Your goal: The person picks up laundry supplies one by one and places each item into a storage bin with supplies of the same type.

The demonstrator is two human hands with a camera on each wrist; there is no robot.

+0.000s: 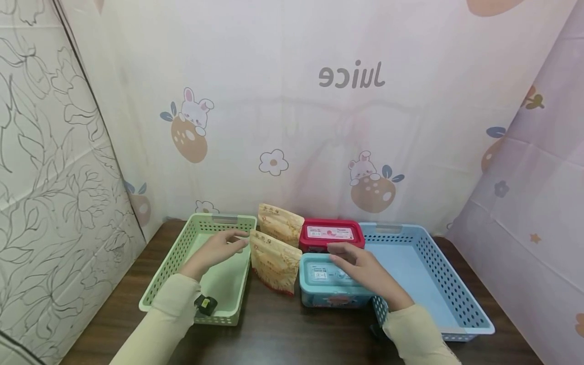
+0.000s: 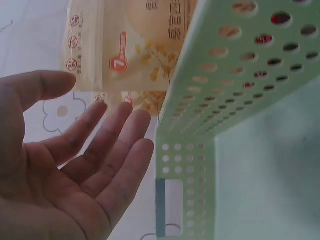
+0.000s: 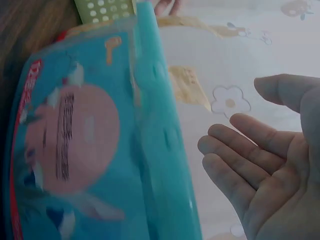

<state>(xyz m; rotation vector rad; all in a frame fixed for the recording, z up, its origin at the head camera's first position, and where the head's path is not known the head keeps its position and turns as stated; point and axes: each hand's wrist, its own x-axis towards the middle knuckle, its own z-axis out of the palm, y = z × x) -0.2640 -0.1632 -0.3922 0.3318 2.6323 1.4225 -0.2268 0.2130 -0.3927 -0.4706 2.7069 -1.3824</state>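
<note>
Yellow front pouch, lower centre, could tip if bumped; left hand and right hand half-spread, holding zilch.

Head cam's up high, facing fwd & down over table to curtain. Wrist cams face curtain too, pics turned sideways: L close by green basket, R v. near blue tub. Both share bags, far as I see.

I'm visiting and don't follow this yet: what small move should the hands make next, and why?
Probably the left hand should pinch the front pouch near its top edge: it hovers close by, thumb and fingers apart, holding nothing.
</note>
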